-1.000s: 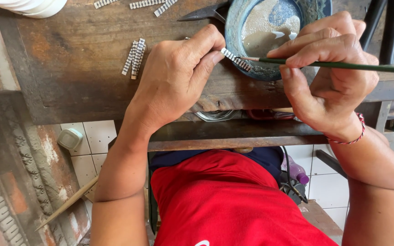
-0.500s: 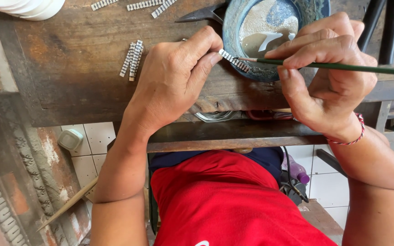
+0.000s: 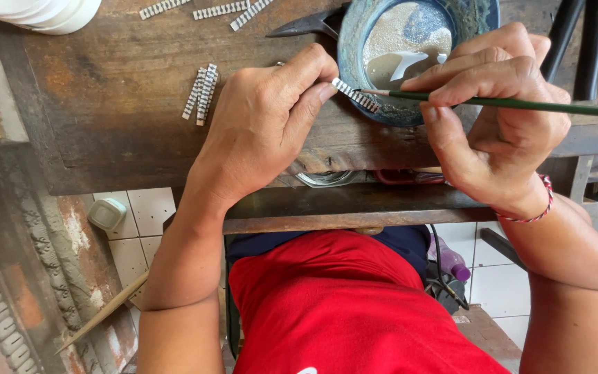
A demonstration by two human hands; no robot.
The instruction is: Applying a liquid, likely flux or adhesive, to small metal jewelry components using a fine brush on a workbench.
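My left hand (image 3: 261,125) pinches a short silver patterned strip (image 3: 354,95) between thumb and forefinger, over the near rim of a blue bowl (image 3: 351,41). My right hand (image 3: 496,118) grips a thin green brush (image 3: 520,104) like a pen; its tip touches the far end of the strip. The bowl holds whitish paste and stands on a dark wooden workbench (image 3: 105,118).
More silver strips lie on the bench: a small bundle (image 3: 201,93) left of my left hand and several (image 3: 205,10) at the far edge. Dark metal shears (image 3: 306,24) rest beside the bowl. White bowls (image 3: 43,12) sit at the top left. Tiled floor shows below.
The strip and brush tip stay together at the bowl's rim; my hands have barely shifted.
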